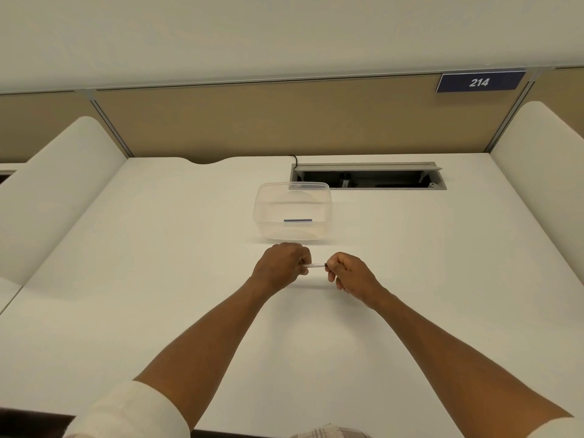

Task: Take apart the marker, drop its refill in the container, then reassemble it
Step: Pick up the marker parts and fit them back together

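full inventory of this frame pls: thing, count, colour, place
marker: 1, white barrel with a dark end, held level between both hands
container: 1, clear plastic, on the desk beyond the hands
refill: 1, thin blue strip, inside the container
desk: 1, white
cable tray: 1, grey, lid open, back of desk
sign: 1, navy, reads 214, on the partition
left hand: 1, grips the marker's left end
right hand: 1, pinches the dark end
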`<state>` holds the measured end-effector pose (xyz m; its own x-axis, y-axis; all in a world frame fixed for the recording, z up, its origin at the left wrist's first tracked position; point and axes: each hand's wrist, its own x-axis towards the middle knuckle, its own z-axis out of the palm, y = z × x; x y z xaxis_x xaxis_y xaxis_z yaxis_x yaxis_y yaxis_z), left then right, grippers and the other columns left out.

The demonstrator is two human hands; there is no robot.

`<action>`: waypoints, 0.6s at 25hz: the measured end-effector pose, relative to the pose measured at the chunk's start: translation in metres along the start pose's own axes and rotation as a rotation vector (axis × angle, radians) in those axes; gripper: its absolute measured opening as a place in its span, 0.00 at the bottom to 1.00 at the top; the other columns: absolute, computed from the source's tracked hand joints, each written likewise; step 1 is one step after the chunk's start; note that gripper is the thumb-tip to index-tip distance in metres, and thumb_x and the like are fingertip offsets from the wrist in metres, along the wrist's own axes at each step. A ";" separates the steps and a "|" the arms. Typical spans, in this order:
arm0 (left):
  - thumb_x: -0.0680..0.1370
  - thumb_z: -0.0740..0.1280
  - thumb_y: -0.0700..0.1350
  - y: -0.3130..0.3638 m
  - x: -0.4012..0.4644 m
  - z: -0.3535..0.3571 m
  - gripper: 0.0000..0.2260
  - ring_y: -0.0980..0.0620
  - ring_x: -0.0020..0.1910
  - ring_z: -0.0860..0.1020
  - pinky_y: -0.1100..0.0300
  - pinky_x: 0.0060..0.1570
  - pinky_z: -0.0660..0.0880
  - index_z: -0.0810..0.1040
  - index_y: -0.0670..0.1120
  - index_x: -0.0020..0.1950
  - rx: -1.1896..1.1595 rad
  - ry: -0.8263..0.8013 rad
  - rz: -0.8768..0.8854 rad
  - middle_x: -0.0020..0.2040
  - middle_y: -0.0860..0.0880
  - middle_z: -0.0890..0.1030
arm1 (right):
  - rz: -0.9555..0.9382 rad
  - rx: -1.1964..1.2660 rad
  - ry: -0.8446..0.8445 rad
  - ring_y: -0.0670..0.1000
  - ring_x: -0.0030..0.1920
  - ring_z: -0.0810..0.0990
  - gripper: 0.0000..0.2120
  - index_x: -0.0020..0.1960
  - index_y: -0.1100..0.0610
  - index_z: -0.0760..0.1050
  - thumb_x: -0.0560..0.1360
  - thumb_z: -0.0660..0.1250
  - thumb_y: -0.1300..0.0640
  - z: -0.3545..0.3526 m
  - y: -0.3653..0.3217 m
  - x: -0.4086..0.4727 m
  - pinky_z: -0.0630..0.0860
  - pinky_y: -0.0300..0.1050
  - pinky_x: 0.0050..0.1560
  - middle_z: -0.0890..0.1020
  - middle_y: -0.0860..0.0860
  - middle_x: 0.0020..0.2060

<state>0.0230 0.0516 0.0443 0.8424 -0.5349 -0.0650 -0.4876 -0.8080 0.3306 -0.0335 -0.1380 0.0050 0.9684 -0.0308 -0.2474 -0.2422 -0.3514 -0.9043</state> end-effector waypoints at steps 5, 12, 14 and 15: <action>0.73 0.73 0.43 0.001 -0.002 0.001 0.04 0.49 0.44 0.77 0.56 0.41 0.73 0.80 0.49 0.46 -0.011 0.008 0.014 0.44 0.52 0.82 | -0.063 -0.126 0.005 0.47 0.29 0.68 0.13 0.36 0.57 0.70 0.79 0.59 0.56 0.003 -0.003 -0.002 0.67 0.41 0.33 0.75 0.48 0.28; 0.72 0.73 0.44 0.002 -0.004 0.000 0.05 0.49 0.44 0.78 0.56 0.40 0.73 0.79 0.49 0.46 0.010 0.045 0.020 0.44 0.52 0.81 | 0.113 0.148 -0.016 0.49 0.23 0.64 0.22 0.33 0.56 0.66 0.83 0.55 0.48 0.010 -0.009 -0.004 0.63 0.37 0.24 0.68 0.50 0.24; 0.72 0.73 0.44 0.000 -0.004 0.000 0.06 0.49 0.44 0.78 0.56 0.41 0.73 0.79 0.49 0.46 0.019 0.046 0.008 0.44 0.53 0.81 | 0.092 0.113 -0.009 0.49 0.24 0.68 0.22 0.37 0.58 0.72 0.83 0.55 0.46 0.008 -0.007 -0.004 0.65 0.37 0.24 0.75 0.51 0.27; 0.72 0.73 0.44 -0.001 -0.005 0.000 0.06 0.49 0.44 0.78 0.56 0.41 0.73 0.79 0.49 0.47 0.023 0.044 0.005 0.44 0.52 0.81 | 0.058 0.089 0.008 0.49 0.25 0.70 0.19 0.40 0.59 0.73 0.83 0.57 0.48 0.007 -0.005 -0.003 0.66 0.38 0.26 0.77 0.52 0.30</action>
<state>0.0199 0.0551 0.0446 0.8490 -0.5279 -0.0214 -0.4965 -0.8111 0.3092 -0.0358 -0.1300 0.0082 0.9530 -0.0558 -0.2977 -0.3016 -0.2648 -0.9159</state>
